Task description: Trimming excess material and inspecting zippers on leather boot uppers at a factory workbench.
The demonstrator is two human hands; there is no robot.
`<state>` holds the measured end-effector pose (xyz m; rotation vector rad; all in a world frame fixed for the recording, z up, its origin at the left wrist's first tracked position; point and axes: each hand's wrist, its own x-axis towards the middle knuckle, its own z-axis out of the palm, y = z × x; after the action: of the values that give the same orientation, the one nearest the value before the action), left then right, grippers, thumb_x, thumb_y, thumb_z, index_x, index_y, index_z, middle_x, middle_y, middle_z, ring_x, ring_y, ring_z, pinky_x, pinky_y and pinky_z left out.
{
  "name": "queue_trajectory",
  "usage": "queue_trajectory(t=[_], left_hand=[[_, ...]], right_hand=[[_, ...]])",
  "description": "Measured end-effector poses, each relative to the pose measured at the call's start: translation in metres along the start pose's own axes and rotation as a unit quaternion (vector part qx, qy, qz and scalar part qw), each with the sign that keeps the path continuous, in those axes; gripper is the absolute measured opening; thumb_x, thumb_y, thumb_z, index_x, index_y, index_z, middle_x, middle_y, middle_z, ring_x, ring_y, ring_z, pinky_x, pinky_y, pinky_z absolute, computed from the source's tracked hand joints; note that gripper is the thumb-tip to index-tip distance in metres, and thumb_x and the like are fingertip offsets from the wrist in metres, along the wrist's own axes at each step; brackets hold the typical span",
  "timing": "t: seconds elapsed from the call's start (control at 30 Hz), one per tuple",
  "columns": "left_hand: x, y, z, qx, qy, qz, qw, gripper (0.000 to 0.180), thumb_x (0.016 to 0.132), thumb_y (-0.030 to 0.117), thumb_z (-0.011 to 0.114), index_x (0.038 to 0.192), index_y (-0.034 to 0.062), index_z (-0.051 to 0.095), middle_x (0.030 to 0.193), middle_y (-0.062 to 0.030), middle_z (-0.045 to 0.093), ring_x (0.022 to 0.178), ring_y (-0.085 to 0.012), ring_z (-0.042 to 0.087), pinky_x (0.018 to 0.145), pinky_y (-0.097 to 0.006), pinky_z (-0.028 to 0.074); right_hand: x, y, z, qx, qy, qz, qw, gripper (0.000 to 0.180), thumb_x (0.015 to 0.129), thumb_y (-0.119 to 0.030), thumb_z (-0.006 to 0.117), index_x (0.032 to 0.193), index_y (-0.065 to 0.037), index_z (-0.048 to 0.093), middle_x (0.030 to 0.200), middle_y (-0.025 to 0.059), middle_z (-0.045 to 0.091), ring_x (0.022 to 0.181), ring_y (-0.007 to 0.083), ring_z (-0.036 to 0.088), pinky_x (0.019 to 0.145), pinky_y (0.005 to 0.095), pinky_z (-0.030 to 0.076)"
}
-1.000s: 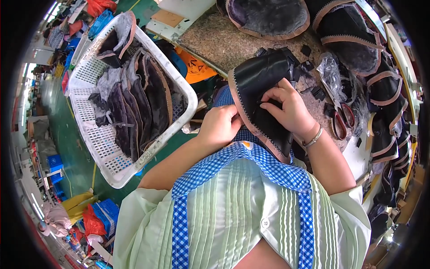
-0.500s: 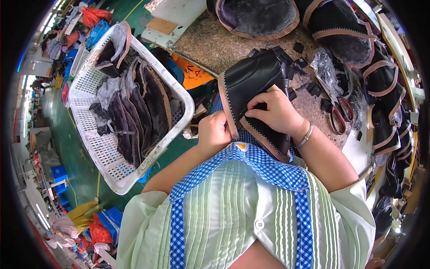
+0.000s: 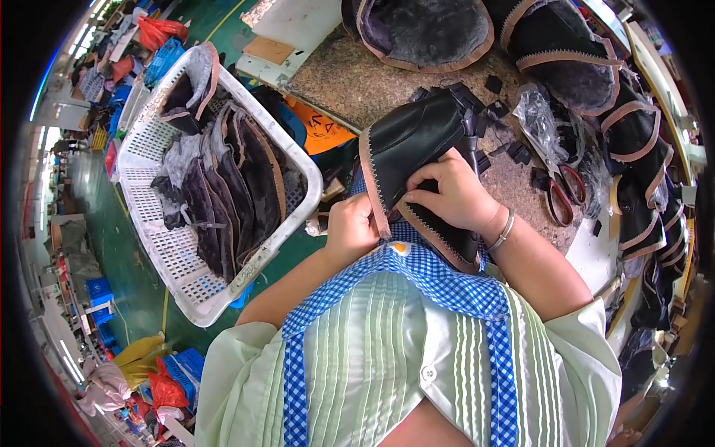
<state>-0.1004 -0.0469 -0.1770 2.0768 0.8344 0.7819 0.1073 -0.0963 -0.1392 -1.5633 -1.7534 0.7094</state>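
Just above my lap and against the edge of the worktable rests a black leather boot upper (image 3: 413, 138) with a brown zigzag-cut trim. My left hand (image 3: 352, 225) closes on the lower left corner of its trim, the fingertips partly hidden behind the leather. Thumb and forefinger of my right hand (image 3: 454, 192) pinch together in the fold at the middle of the upper; whatever small part lies between them is too hidden to name. Small black buckle-like pieces (image 3: 465, 97) sit along the upper's far right side.
A white plastic basket (image 3: 316, 175) to my left holds several fur-lined uppers. On the speckled worktable (image 3: 335, 71) lie red-handled scissors (image 3: 558, 197), a clear plastic bag (image 3: 532, 112) and small black pieces. More black uppers (image 3: 570, 74) line the far and right sides.
The boot upper and both hands sit slightly further left and lower in the picture. My grip on the upper looks the same.
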Motion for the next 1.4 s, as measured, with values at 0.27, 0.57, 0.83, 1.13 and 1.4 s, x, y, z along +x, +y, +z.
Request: queue_trajectory(t=[0.27,0.57,0.83,1.13,1.4], left_hand=[[0.041,0.023,-0.004,0.059,-0.049,0.154,0.985,0.017,0.068,0.002,0.064,0.085,0.003,0.064,0.076,-0.0178,0.062,0.07,-0.0384,0.06,0.063,-0.044,0.049],[0.067,0.048,-0.009,-0.033,-0.095,0.103,0.99,0.016,0.077,-0.001,0.063,0.092,0.0033,0.067,0.086,-0.0178,0.066,0.078,-0.0371,0.064,0.069,-0.04,0.051],[0.068,0.061,-0.028,-0.048,-0.204,-0.028,0.977,0.023,0.081,-0.003,0.06,0.103,-0.0033,0.062,0.088,-0.0156,0.068,0.079,-0.0245,0.068,0.07,-0.031,0.051],[0.062,0.055,-0.031,-0.041,-0.197,0.045,0.978,0.015,0.083,-0.003,0.062,0.098,-0.0041,0.061,0.076,-0.0105,0.066,0.064,-0.0173,0.064,0.06,-0.03,0.052],[0.058,0.05,-0.031,-0.164,-0.147,-0.002,0.975,0.012,0.085,-0.002,0.064,0.097,-0.0045,0.063,0.083,-0.0076,0.068,0.071,-0.0137,0.066,0.063,-0.027,0.053]], right_hand=[[0.003,-0.025,-0.025,-0.322,0.102,-0.135,0.932,0.013,0.076,-0.015,0.066,0.085,-0.007,0.062,0.088,0.0066,0.061,0.103,0.0248,0.059,0.106,0.0527,0.029],[0.017,-0.021,-0.06,-0.22,0.148,-0.161,0.951,0.011,0.077,-0.007,0.066,0.086,-0.005,0.059,0.089,0.0062,0.059,0.088,0.0246,0.059,0.086,0.0386,0.042],[0.002,-0.027,-0.06,-0.099,0.147,-0.126,0.976,0.014,0.072,-0.007,0.071,0.082,-0.009,0.062,0.09,0.0048,0.056,0.089,0.0233,0.057,0.084,0.0359,0.04],[0.0,-0.021,-0.061,0.005,0.008,-0.082,0.997,0.012,0.074,-0.012,0.076,0.081,-0.009,0.067,0.089,0.0026,0.064,0.101,0.0238,0.056,0.098,0.0387,0.034],[0.012,-0.026,-0.076,-0.005,-0.03,-0.071,0.997,0.017,0.074,-0.016,0.074,0.09,-0.015,0.067,0.086,-0.0038,0.066,0.094,0.0186,0.059,0.093,0.0366,0.037]])
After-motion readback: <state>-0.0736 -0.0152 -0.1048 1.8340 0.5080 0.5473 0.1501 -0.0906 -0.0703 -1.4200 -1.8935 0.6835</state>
